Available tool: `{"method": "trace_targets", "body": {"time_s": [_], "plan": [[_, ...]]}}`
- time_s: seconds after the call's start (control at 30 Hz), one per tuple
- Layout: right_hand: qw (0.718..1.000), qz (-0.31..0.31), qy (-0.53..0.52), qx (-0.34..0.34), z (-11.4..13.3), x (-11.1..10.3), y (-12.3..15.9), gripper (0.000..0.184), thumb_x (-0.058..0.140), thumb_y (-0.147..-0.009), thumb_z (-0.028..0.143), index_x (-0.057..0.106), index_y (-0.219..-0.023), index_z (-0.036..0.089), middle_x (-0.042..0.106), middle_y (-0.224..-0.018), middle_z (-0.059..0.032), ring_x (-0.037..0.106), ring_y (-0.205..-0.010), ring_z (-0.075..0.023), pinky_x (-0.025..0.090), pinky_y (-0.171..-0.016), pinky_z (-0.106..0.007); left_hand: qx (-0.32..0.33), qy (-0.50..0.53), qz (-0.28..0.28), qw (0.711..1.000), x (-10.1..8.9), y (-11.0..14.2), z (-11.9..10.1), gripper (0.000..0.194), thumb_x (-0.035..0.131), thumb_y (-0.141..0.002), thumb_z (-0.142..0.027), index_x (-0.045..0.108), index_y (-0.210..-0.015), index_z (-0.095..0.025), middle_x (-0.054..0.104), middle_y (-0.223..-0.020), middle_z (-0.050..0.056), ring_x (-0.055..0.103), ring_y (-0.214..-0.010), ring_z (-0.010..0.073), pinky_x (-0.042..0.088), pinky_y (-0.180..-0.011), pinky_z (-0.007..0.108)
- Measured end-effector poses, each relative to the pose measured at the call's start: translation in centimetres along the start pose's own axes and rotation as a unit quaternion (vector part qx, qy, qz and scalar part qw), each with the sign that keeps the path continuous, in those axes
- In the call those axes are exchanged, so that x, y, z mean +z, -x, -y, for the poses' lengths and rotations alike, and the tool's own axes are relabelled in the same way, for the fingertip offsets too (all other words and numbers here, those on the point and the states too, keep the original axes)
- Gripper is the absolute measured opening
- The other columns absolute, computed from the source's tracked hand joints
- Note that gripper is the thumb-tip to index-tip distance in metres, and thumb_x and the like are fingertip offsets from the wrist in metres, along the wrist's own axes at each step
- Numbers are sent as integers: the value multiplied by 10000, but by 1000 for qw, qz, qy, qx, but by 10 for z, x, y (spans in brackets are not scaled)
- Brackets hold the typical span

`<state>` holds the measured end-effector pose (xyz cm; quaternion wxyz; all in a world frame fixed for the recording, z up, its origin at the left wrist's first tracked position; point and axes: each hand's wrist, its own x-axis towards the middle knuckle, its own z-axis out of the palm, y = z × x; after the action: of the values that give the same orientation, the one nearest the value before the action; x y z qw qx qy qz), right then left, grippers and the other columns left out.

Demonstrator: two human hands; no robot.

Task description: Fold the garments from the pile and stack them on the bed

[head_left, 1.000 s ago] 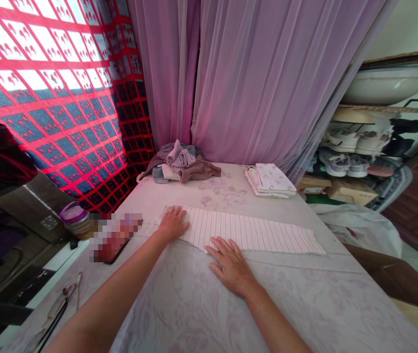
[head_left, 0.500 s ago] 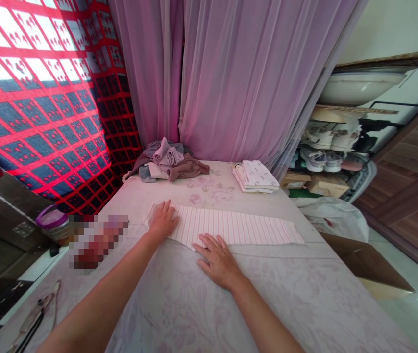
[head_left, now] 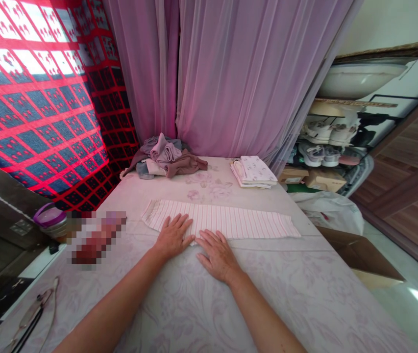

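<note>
Bg: sheer lilac curtain (head_left: 238,73) is hanging across top centre, w/ red-and-navy grid-patterned hanging (head_left: 36,108) covering upper left and daylight showing through it. Bed w/ pale floral sheet (head_left: 304,299) is filling lower half of frame.

Pink/white striped cloth (head_left: 223,220) is lying flat across bed at centre, long axis running roughly L-R. L hand (head_left: 174,238) is pressing palm-down on its near edge, fingers spread, fingertips on stripes. R hand (head_left: 218,256) is doing the same just to the right, fingertips on near edge, rest of hand on sheet. Hands are just beside each other, both open and flat, neither gripping anything; no pinch or fold held.

Around them: loose pile of mixed clothes (head_left: 164,159) is sitting at far end of bed, upper centre. Folded stack of white printed cloth (head_left: 253,171) is sitting to its right. Pixelated object (head_left: 96,240) is lying left of cloth, too blurred to ID. Eyeglasses (head_left: 28,316) are lying at lower left on bed edge. Jar w/ purple lid (head_left: 50,220) is standing off bed at left. Right of bed: shoe rack w/ sneakers (head_left: 317,147), white plastic bag (head_left: 326,211), open cardboard box (head_left: 359,255).
</note>
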<state>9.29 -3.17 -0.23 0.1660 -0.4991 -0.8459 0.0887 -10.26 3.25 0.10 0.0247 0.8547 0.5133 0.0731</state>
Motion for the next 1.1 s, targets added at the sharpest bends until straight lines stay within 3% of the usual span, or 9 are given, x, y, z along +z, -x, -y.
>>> {"method": "trace_targets", "body": {"time_s": [0.17,0.33,0.43,0.53,0.67,0.83,0.97,1.1], "plan": [[999,-49,-9,8,-8,-3,3,338,494,-901,322,599,-1219,277,563,-1331,-54,434,-1277,-197,262,-1080,-421,-5,1,7,1000,-1,2,-1,612,381,-876,-607,414,-1398,-290,354,-1509,54,276,-1398,285,168,-1120,542],[988,-121,29,87,-40,-17,17,265,483,-897,267,653,-1097,238,644,-1155,-74,538,-1107,-211,358,-989,-406,-16,-4,31,999,-7,-1,-4,599,403,-873,-571,411,-1396,-280,337,-1517,60,265,-1401,295,169,-1113,566],[987,-127,20,93,-58,-24,29,224,478,-890,250,675,-997,239,656,-1035,-60,562,-981,-196,416,-888,-360,-18,-10,43,999,-14,-5,-14,580,448,-869,-487,421,-1393,-240,338,-1514,95,261,-1401,312,147,-1114,589],[988,-132,10,86,-68,-28,37,240,468,-888,244,670,-1017,235,649,-1045,-59,554,-982,-193,416,-885,-348,43,8,38,998,-16,-9,-29,522,447,-885,-419,435,-1385,-268,336,-1518,74,243,-1412,276,130,-1142,533],[979,-141,28,144,-75,-31,43,284,440,-889,243,665,-1061,220,643,-1084,-70,544,-1018,-203,394,-917,-355,144,49,63,986,-7,-8,-39,461,378,-927,-460,431,-1376,-370,346,-1516,21,270,-1404,250,174,-1134,517],[973,-131,35,187,-89,-39,49,279,425,-896,259,699,-943,237,664,-1022,-47,560,-979,-187,386,-890,-324,171,51,46,983,5,-6,-33,480,347,-931,-517,407,-1390,-389,342,-1517,16,272,-1403,252,178,-1130,516],[934,-182,72,299,-115,-54,61,291,413,-880,242,693,-953,211,666,-1057,-65,561,-999,-204,373,-917,-334,172,46,34,984,7,-6,-31,495,333,-927,-543,417,-1387,-379,358,-1510,15,287,-1396,254,189,-1129,507],[847,-226,116,467,-144,-75,78,353,408,-873,267,633,-1118,149,619,-1161,-138,544,-1068,-252,390,-911,-355,172,37,19,984,8,-6,-32,493,340,-926,-536,435,-1378,-365,377,-1499,13,302,-1388,252,202,-1128,500]]}}
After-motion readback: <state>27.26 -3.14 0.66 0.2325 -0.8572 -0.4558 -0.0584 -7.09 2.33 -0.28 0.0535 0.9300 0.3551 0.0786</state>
